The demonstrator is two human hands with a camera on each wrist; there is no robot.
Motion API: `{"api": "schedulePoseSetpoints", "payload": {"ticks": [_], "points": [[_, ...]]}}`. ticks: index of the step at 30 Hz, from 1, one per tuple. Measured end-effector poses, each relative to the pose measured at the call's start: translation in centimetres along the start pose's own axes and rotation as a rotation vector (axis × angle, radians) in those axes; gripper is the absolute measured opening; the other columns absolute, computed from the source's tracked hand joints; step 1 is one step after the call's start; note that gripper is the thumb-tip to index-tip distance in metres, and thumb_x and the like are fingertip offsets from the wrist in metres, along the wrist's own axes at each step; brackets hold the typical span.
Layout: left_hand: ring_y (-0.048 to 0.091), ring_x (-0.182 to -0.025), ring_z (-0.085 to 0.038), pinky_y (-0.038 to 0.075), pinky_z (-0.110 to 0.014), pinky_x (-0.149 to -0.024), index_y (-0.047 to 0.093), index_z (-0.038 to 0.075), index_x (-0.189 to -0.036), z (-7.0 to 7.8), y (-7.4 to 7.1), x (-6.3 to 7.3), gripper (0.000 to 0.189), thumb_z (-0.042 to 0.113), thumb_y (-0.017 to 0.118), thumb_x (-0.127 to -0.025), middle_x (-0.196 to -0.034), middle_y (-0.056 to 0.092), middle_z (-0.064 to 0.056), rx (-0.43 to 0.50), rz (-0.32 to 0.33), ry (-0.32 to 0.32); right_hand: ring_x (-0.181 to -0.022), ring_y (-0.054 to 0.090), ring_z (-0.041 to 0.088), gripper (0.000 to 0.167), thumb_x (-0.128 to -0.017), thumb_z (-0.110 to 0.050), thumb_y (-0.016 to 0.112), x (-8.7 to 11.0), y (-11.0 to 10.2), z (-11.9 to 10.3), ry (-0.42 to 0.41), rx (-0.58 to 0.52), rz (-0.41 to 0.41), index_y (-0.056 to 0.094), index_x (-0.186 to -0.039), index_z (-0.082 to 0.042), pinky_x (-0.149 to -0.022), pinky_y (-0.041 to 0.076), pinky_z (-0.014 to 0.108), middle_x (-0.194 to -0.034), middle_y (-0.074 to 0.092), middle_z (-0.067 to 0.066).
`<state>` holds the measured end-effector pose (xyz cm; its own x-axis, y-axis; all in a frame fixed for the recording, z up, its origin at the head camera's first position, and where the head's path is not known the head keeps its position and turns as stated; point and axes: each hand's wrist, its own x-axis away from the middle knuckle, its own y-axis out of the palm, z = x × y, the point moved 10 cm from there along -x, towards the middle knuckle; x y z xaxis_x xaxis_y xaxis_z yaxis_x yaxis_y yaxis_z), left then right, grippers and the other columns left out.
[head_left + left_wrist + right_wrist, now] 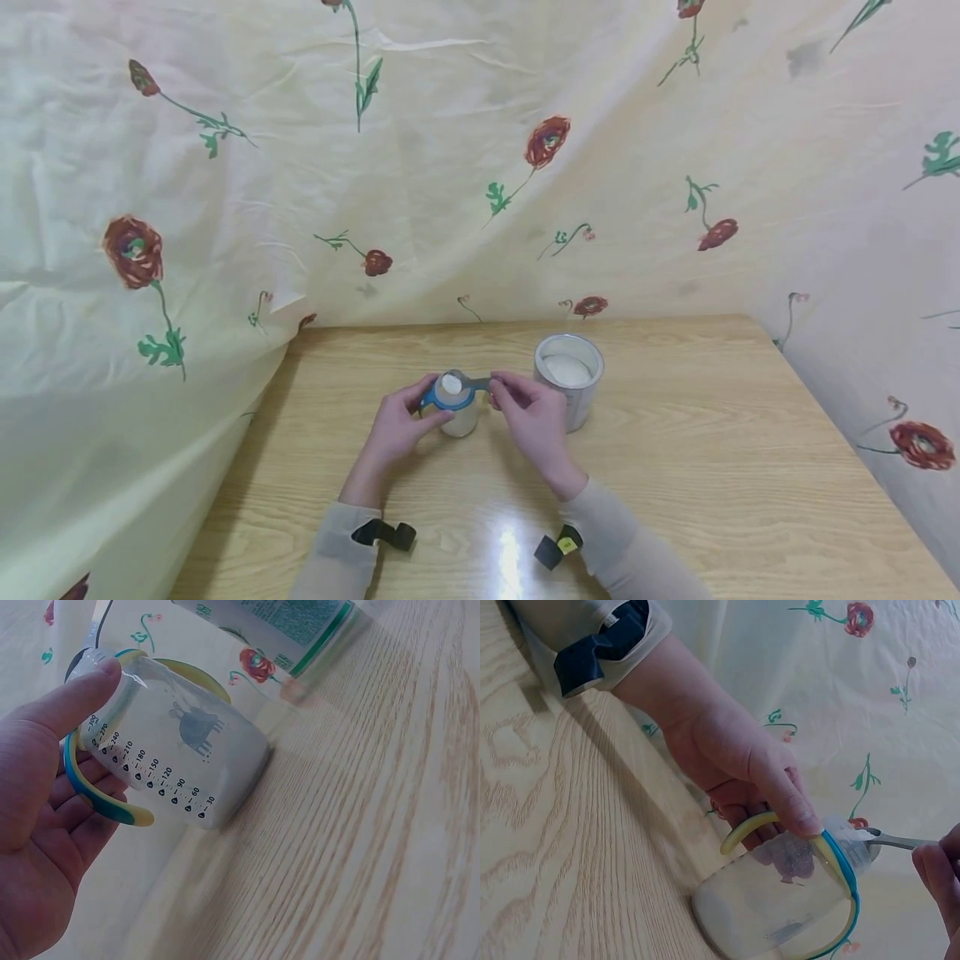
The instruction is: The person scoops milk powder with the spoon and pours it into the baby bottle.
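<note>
A clear baby bottle with a measuring scale and a blue-and-yellow handle ring stands upright on the table. White powder lies in the lower part of the bottle in the left wrist view. My left hand grips it near the neck, thumb on the near side and fingers behind the handle. Between the thumb and fingers of my right hand is a spoon. Its bowl, heaped with white powder, is right over the bottle's mouth.
Just right of the bottle, near my right hand, stands an open can with white powder inside. A wooden table lies under everything. Behind it and at both sides hangs a flowered cloth.
</note>
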<state>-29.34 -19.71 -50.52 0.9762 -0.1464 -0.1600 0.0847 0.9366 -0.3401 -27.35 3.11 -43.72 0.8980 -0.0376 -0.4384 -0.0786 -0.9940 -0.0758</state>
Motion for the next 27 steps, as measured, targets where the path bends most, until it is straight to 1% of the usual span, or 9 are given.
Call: {"api": "schedulePoseSetpoints", "payload": {"ticks": [2,5,8,10,13,16,23,27], "points": [[0.058,-0.141,-0.026,0.041,-0.053,-0.121,0.064,0.017,-0.150,0.1,0.0,0.0,0.065,0.029,0.089,-0.091,-0.147,0.066,-0.001,0.001,0.000,0.002,-0.075,0.078,0.029,0.013,-0.096,0.005,0.077,0.0,0.0,-0.7,-0.098,0.045,-0.008,0.080,-0.108,0.006,-0.069,0.065,0.024,-0.096,0.081,0.015],[0.057,-0.141,-0.027,0.041,-0.053,-0.121,0.064,0.017,-0.151,0.1,0.0,0.0,0.066,0.028,0.089,-0.091,-0.147,0.066,-0.002,-0.002,0.002,0.003,-0.075,0.078,0.022,0.014,-0.095,0.005,0.078,0.2,0.3,-1.8,-0.242,0.133,-0.034,0.081,-0.108,0.004,-0.069,0.065,0.023,-0.097,0.081,0.012],[0.058,-0.141,-0.027,0.041,-0.053,-0.121,0.063,0.017,-0.151,0.1,-0.1,0.1,0.066,0.028,0.089,-0.091,-0.147,0.066,-0.002,-0.006,0.003,0.000,-0.080,0.078,0.018,0.016,-0.094,0.005,0.079,0.5,0.6,-2.5,-0.353,0.204,-0.064,0.081,-0.109,0.002,-0.070,0.064,0.021,-0.101,0.081,0.012],[0.058,-0.141,-0.027,0.041,-0.052,-0.121,0.063,0.017,-0.151,0.1,-0.1,0.1,0.066,0.027,0.089,-0.091,-0.147,0.066,-0.002,-0.004,0.003,-0.002,-0.082,0.078,0.018,0.016,-0.094,0.005,0.079,0.7,0.8,-2.7,-0.394,0.228,-0.082,0.081,-0.110,0.002,-0.071,0.064,0.020,-0.102,0.081,0.012],[0.058,-0.140,-0.027,0.042,-0.052,-0.121,0.063,0.017,-0.151,0.0,0.0,0.2,0.066,0.027,0.089,-0.091,-0.147,0.066,-0.002,0.000,0.003,-0.003,-0.082,0.079,0.020,0.017,-0.094,0.005,0.079,0.8,0.9,-3.0,-0.422,0.238,-0.097,0.081,-0.110,0.002,-0.071,0.063,0.019,-0.103,0.081,0.012],[0.058,-0.140,-0.028,0.042,-0.052,-0.121,0.063,0.016,-0.151,0.0,0.0,0.1,0.067,0.027,0.090,-0.090,-0.147,0.066,-0.003,0.001,0.004,0.002,-0.081,0.078,0.021,0.017,-0.093,0.006,0.079,0.9,1.0,-3.3,-0.451,0.260,-0.096,0.082,-0.110,0.001,-0.070,0.063,0.019,-0.101,0.081,0.012],[0.058,-0.141,-0.029,0.042,-0.053,-0.120,0.063,0.015,-0.150,0.1,0.0,0.1,0.066,0.026,0.089,-0.090,-0.148,0.065,-0.004,0.004,-0.003,0.009,-0.075,0.077,0.021,0.023,-0.086,0.009,0.084,1.6,1.4,-4.2,-0.596,0.358,-0.098,0.083,-0.107,0.001,-0.061,0.061,0.020,-0.095,0.081,0.011],[0.058,-0.141,-0.030,0.042,-0.052,-0.120,0.063,0.013,-0.150,0.2,0.1,0.1,0.066,0.025,0.089,-0.091,-0.148,0.065,-0.005,0.002,-0.005,0.015,-0.078,0.078,0.021,0.025,-0.085,0.008,0.085,1.9,1.7,-4.3,-0.638,0.402,-0.117,0.083,-0.109,0.001,-0.064,0.063,0.022,-0.097,0.081,0.011]]}}
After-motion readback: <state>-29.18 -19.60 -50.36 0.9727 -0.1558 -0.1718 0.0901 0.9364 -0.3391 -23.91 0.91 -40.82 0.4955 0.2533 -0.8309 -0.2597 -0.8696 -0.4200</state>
